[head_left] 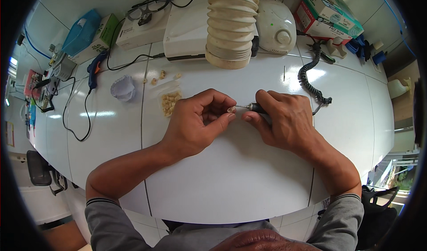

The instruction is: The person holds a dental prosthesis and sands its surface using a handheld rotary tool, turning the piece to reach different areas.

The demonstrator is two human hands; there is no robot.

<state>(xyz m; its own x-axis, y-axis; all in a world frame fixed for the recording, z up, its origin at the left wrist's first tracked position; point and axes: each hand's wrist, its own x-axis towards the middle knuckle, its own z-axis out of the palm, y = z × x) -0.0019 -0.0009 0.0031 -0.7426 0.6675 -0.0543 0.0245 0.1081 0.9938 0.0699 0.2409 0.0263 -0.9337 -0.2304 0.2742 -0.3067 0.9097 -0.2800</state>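
Observation:
Between the thumb and fingers of my left hand (195, 122) is a small pale, tooth-like piece (231, 110). My right hand (287, 120) is closed around a dark rotary handpiece (257, 108), its thin metal bit pointing left. The bit's tip reaches the small piece; whether it touches cannot be made out. Just beyond my left hand lies a clear bag (168, 103) of several cream tooth-like pieces. A few loose pieces (162, 74) are scattered behind it. Left of these sits a whitish, dental-cast-like form (123, 88).
A ribbed hose (231, 28) hangs over the back of the white table (231, 175). Right of it stands a white control unit (276, 28), with a black coiled cord (309, 77) nearby. A blue glue gun (94, 71), its cable and boxes (329, 13) line the edges.

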